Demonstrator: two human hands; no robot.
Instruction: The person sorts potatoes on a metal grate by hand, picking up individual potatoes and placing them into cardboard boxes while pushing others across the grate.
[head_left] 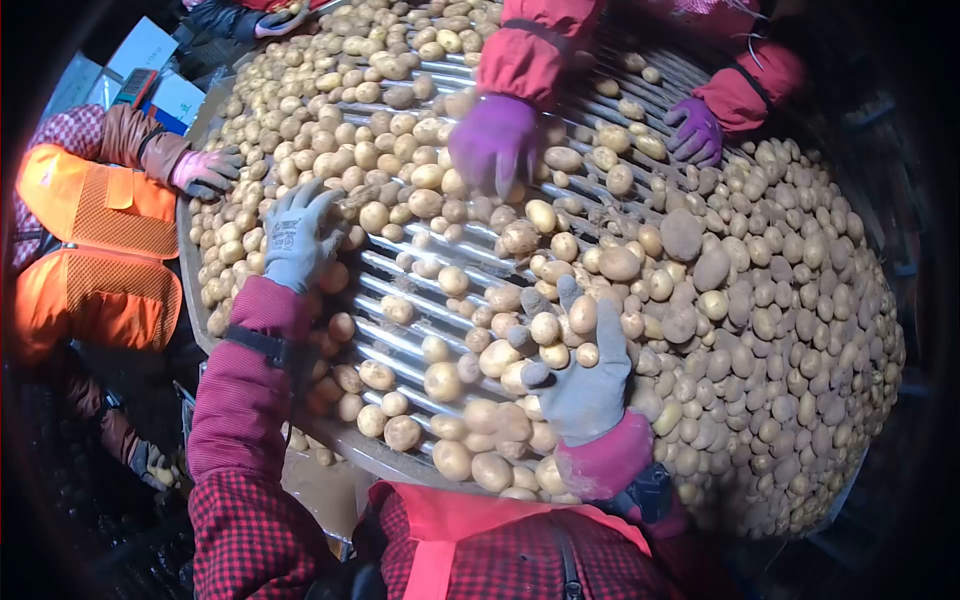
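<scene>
My left hand (296,238), in a grey glove with print on its back, reaches over the left side of the heap. Its fingers are spread and touch potatoes (373,216) and clods beside a bare stretch of metal bars. Palm up, my right hand (588,388) in a dusty grey glove cups several small potatoes (545,328), with the fingers partly curled and apart. Larger potatoes (480,425) lie on the metal roller bars (395,310) between my two hands. Some fingertips of the right hand are partly hidden among potatoes.
Opposite, a person in red sleeves works with purple gloves (495,143) over the bars. At left, a person in an orange vest (115,225) rests a gloved hand (206,172) by the rim. Dusty potatoes (790,350) heap up at right. Boxes (145,50) stand at upper left.
</scene>
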